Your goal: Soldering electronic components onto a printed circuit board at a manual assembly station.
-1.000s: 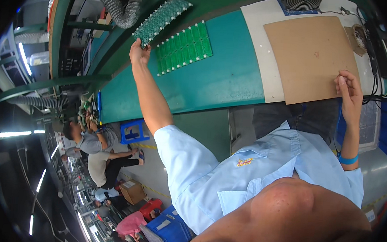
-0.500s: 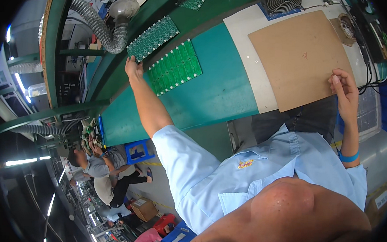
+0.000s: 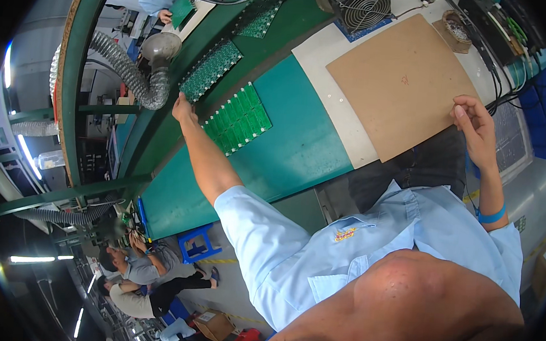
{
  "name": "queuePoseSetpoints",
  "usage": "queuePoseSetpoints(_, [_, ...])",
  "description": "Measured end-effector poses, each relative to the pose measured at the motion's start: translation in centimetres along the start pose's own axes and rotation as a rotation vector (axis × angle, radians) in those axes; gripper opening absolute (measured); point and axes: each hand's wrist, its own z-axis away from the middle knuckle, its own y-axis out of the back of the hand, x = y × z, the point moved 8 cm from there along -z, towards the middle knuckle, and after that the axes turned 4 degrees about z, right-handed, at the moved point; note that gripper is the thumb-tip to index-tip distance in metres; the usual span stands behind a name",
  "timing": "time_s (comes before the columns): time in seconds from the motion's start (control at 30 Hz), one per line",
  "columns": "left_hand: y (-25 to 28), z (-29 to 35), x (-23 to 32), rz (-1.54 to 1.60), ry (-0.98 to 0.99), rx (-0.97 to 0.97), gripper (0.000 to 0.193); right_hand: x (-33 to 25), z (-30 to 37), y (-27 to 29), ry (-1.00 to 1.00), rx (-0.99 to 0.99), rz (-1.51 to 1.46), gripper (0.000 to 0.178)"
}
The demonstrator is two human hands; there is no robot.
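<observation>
My left hand [image 3: 185, 110] reaches far out to the left and is closed on the near end of a dark green circuit board panel [image 3: 211, 72]. The panel is tilted, with small white parts along its edge. Beside it, a brighter green circuit board panel [image 3: 238, 119] lies flat on the green mat [image 3: 306, 135]. At the right, my right hand [image 3: 476, 123] hovers by the edge of a brown cardboard sheet [image 3: 398, 84]. Its fingers are curled with thumb and forefinger together; whether anything small is between them is hidden.
Another circuit board panel [image 3: 261, 16] lies farther along the green line. A round-grilled fan [image 3: 363, 8], a small container [image 3: 457, 28] and cables stand at the far right. A flexible metal duct [image 3: 150, 85] hangs at the left. A co-worker [image 3: 158, 0] handles a green board across the line.
The dark green panel in my left hand now looks more steeply tilted. The whole view has shifted, bringing a co-worker into sight at the top. My right hand stays near the cardboard.
</observation>
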Motion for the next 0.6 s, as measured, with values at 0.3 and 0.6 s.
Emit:
queuePoseSetpoints(0.3, [2.9,1.0,5.0,-0.255,-0.221,-0.06,0.056,2.3,0.6,0.2,-0.007,-0.049,-0.05,0.025])
queuePoseSetpoints(0.6, [12.3,16.3,4.8,-0.443,-0.371,-0.097,0.055,-3.4,-0.2,-13.4,0.195,-0.537,-0.009,0.027])
